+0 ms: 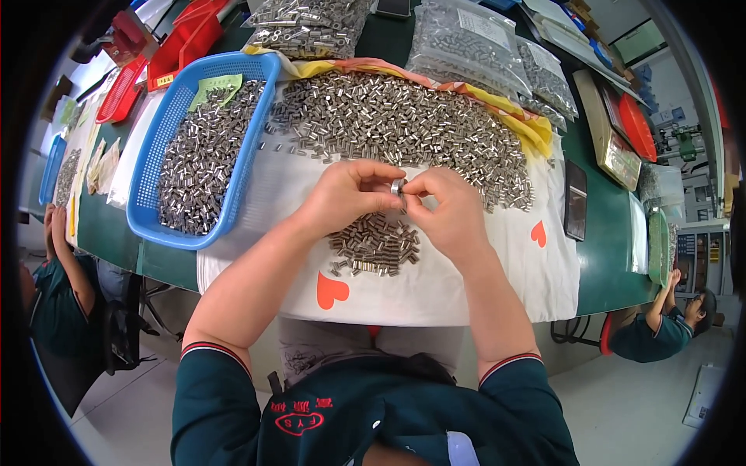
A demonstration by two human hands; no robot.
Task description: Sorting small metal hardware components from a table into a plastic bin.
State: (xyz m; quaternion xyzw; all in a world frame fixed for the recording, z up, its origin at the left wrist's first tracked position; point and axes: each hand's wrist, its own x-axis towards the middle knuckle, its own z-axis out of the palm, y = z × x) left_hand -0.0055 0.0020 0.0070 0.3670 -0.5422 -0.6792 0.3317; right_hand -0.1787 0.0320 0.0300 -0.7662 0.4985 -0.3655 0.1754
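Note:
My left hand (350, 194) and my right hand (451, 206) meet over the white cloth (264, 272). Between their fingertips is a small shiny metal ring (397, 186), pinched from both sides. Just below my fingers lies a small pile of short metal cylinders (377, 247), partly hidden by my hands. Beyond my hands spreads a much larger heap of the same kind of cylinders (404, 116). The cloth carries red heart prints.
A blue perforated basket (140, 190) of cylinders and a green slip stands at left. Bags of metal parts (466, 39) line the back, behind a rolled yellow cloth edge (532, 138). A dark phone (575, 199) lies at right. Other people sit at both sides.

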